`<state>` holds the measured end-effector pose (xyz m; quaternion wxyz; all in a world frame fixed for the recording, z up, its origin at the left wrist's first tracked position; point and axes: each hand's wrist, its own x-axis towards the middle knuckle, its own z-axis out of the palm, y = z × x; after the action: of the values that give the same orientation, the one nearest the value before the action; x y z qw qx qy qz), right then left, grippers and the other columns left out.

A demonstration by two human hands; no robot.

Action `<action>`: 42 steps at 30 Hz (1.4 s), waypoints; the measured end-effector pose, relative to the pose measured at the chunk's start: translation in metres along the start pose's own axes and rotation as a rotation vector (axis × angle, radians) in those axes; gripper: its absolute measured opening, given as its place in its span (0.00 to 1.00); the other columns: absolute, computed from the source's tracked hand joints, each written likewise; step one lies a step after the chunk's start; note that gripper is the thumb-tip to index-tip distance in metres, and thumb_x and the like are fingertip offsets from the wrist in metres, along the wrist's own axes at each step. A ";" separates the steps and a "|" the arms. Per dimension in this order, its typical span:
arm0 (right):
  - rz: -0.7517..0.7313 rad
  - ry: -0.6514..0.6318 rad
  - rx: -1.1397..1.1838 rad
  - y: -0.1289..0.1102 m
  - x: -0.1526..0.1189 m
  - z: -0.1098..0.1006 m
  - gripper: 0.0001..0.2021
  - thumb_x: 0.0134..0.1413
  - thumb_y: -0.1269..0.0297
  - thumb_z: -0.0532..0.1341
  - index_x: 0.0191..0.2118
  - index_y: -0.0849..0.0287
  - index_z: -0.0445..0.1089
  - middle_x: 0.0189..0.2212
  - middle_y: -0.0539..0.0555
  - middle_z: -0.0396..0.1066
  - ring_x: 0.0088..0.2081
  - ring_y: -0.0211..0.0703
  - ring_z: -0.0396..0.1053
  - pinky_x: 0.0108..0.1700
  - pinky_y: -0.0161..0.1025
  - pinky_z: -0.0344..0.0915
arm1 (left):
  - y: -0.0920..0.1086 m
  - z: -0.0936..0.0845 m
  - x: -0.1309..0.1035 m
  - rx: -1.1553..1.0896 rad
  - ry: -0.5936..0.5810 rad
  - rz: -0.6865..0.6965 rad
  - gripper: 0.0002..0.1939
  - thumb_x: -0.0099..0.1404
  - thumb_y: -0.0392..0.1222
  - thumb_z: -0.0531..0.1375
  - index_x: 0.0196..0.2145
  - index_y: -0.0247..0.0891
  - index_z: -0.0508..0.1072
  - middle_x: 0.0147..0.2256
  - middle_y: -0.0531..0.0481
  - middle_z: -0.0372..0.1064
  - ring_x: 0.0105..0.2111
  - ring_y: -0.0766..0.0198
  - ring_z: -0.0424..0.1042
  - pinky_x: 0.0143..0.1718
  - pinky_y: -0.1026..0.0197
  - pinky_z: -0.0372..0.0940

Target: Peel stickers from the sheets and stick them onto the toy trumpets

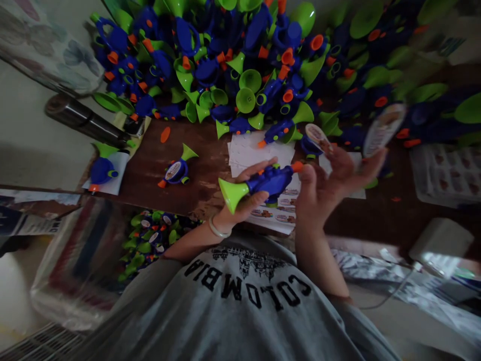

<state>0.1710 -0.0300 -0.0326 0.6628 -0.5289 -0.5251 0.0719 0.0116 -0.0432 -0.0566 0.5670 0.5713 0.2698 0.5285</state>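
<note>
My left hand (pixel 246 200) is wrapped around a blue toy trumpet (pixel 276 183) with a lime-green bell and an orange mouthpiece. The bell points left and the mouthpiece points right. My right hand (pixel 326 188) has its fingers spread, its thumb at the mouthpiece; whether it touches cannot be made out. Two oval printed stickers cling to its fingertips: one sticker (pixel 318 138) on the nearer finger, a larger, blurred sticker (pixel 385 129) on the outer fingers. Below the hands lies a sheet of printed stickers (pixel 287 218).
A large heap of similar trumpets (pixel 248 65) covers the table's back. A stickered trumpet (pixel 175 171) lies to the left, near a dark thermos (pixel 84 120). Below the left edge, a plastic-lined container (pixel 56 291) holds more trumpets. A clear tray (pixel 447 173) stands right.
</note>
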 end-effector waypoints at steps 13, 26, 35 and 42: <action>0.074 -0.126 0.439 -0.022 -0.015 -0.004 0.41 0.58 0.64 0.75 0.71 0.31 0.59 0.37 0.43 0.74 0.34 0.35 0.73 0.36 0.32 0.76 | -0.001 0.000 0.002 -0.251 -0.046 0.111 0.40 0.65 0.44 0.73 0.70 0.51 0.64 0.75 0.42 0.60 0.73 0.44 0.64 0.74 0.45 0.64; 0.111 -0.141 0.419 -0.034 -0.012 -0.006 0.38 0.60 0.64 0.73 0.70 0.33 0.61 0.37 0.46 0.73 0.35 0.38 0.72 0.35 0.34 0.75 | 0.020 0.009 0.006 -0.165 0.007 0.065 0.36 0.67 0.46 0.73 0.67 0.44 0.64 0.74 0.36 0.61 0.73 0.44 0.65 0.74 0.43 0.63; 0.092 -0.137 0.355 -0.035 -0.013 -0.006 0.38 0.61 0.62 0.72 0.71 0.32 0.59 0.36 0.46 0.72 0.33 0.39 0.72 0.33 0.36 0.76 | 0.012 0.010 0.007 -0.154 0.021 0.051 0.33 0.67 0.53 0.70 0.67 0.64 0.67 0.74 0.55 0.62 0.73 0.47 0.65 0.75 0.41 0.63; 0.056 -0.159 0.294 -0.034 -0.015 -0.004 0.37 0.65 0.59 0.68 0.72 0.28 0.53 0.38 0.49 0.72 0.32 0.42 0.74 0.31 0.39 0.77 | 0.009 0.012 0.005 -0.136 0.070 0.098 0.30 0.72 0.51 0.65 0.68 0.47 0.65 0.74 0.42 0.61 0.73 0.46 0.64 0.76 0.39 0.61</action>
<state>0.1518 -0.0566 -0.0152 0.6871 -0.4332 -0.5449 0.2082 0.0213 -0.0453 -0.0441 0.5681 0.5253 0.2247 0.5923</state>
